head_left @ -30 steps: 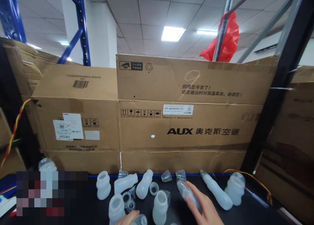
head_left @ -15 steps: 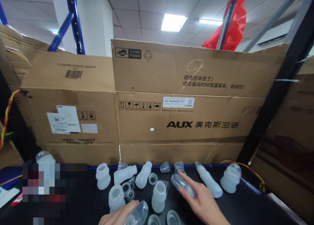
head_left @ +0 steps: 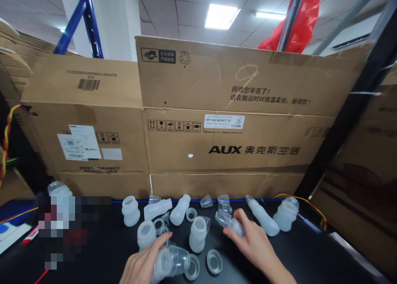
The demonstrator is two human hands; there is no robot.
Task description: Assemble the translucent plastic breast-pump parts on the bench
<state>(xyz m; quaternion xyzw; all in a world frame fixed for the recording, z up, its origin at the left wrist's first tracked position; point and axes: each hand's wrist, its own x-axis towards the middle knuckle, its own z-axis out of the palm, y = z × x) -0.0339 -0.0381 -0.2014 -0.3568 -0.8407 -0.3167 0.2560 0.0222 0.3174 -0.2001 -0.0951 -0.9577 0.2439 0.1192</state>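
At the lower middle, my left hand [head_left: 141, 261] is closed round a small translucent bottle with a clear cap [head_left: 178, 260], tipped with its cap toward the right. My right hand [head_left: 252, 240] grips a second clear-capped bottle [head_left: 228, 222] between thumb and fingers, its cap pointing up and left. Between my hands an open-necked, milky bottle [head_left: 197, 236] stands upright. Two grey-white rings [head_left: 214, 262] lie near it, one partly behind the left bottle's cap. Another open bottle [head_left: 146, 233] stands just beyond my left hand.
Along the back lie bottles [head_left: 180, 210], clear caps [head_left: 206, 201] and a ring [head_left: 191, 214]. A capped bottle [head_left: 285, 213] stands at right, beside a long bottle [head_left: 263, 218] on its side. Cardboard [head_left: 223, 151] walls off the rear of the black table [head_left: 248, 271].
My left hand has raised its bottle, showing more of it. My right fingers have bent from lying along the bottle to gripping it round. The view has shifted slightly.
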